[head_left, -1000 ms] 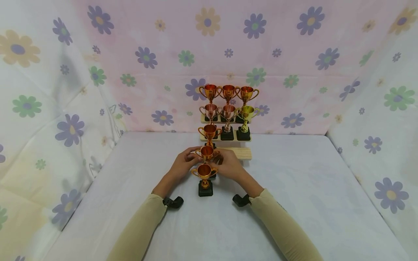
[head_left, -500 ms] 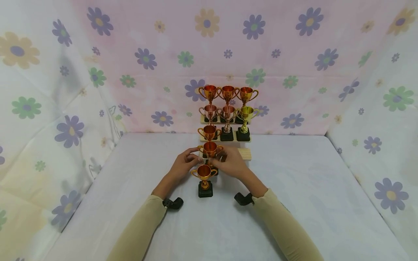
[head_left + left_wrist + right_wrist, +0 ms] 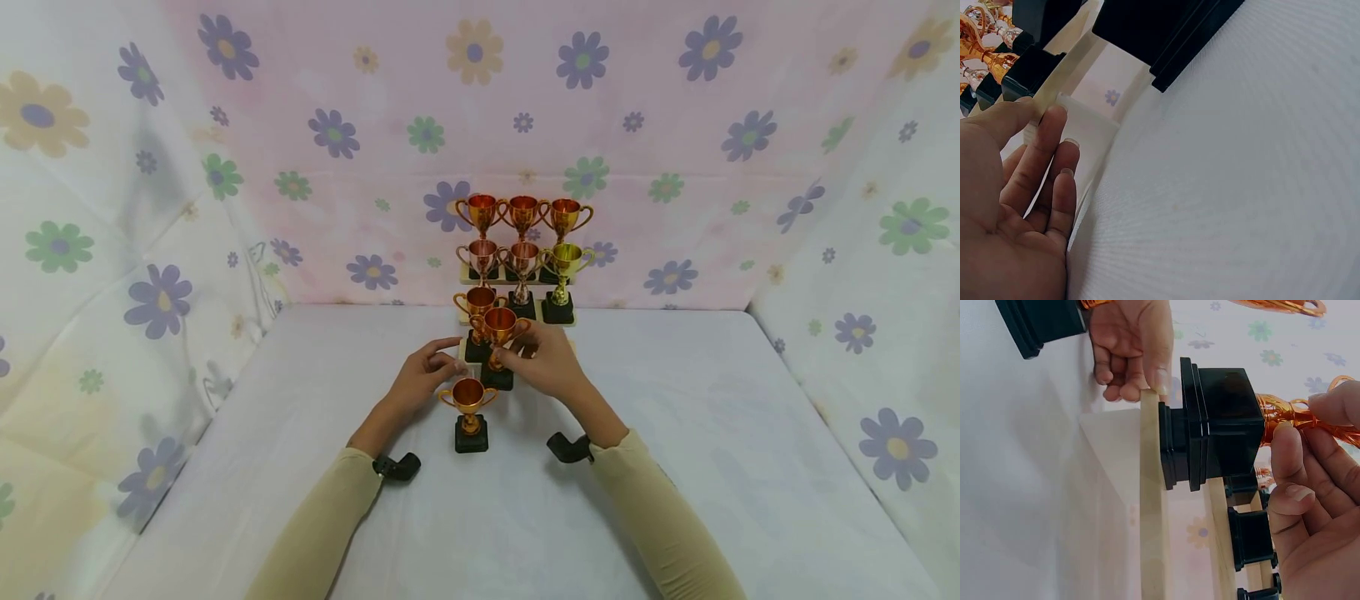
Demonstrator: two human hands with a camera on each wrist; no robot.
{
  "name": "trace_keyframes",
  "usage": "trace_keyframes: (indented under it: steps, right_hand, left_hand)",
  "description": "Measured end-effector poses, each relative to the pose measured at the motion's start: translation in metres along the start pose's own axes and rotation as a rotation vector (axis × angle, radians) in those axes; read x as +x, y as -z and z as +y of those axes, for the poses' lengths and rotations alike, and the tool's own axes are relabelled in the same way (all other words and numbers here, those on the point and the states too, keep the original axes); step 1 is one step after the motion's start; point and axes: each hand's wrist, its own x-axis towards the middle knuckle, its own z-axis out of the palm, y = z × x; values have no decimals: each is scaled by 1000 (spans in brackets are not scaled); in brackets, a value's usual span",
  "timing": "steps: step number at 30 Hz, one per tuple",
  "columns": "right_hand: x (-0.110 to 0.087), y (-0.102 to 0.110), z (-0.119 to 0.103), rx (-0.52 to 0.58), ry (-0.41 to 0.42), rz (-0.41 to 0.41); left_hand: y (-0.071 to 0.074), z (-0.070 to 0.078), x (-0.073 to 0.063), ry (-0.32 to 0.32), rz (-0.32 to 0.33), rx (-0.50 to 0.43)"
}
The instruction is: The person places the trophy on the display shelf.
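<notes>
My right hand [image 3: 551, 364] pinches the orange-gold stem of a small trophy cup [image 3: 501, 325], and its black base [image 3: 1229, 419] is raised in front of the lowest step. The left hand [image 3: 422, 379] grips the left end of a stepped wooden stand [image 3: 1151, 537] between thumb and fingers. On the lowest step's left end stands another orange-gold trophy [image 3: 477, 302], partly hidden by the held one. A further orange-gold trophy [image 3: 470, 417] stands upright on the white cloth, nearer me and between the two forearms.
Two pinkish trophies [image 3: 522, 265] and a yellow-gold one [image 3: 561, 283] fill the middle step. Behind them, the top step bears three orange-gold trophies [image 3: 522, 212]. A flowered cloth backdrop [image 3: 360, 200] rises behind the stand and along both sides.
My right hand has lifted the trophy from between the hands, moving it back and to the right over the lowest step. The left hand has hardly moved.
</notes>
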Motion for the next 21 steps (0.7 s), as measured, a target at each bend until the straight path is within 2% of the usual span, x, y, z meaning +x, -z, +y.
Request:
trace_keyframes:
  steps: [8, 21]
  right_hand:
    - [1, 8, 1, 34, 22, 45]
    - [2, 19, 8, 49, 0, 103]
  left_hand:
    - [1, -1, 1, -6, -4, -8]
    - [0, 0, 0, 31, 7, -16]
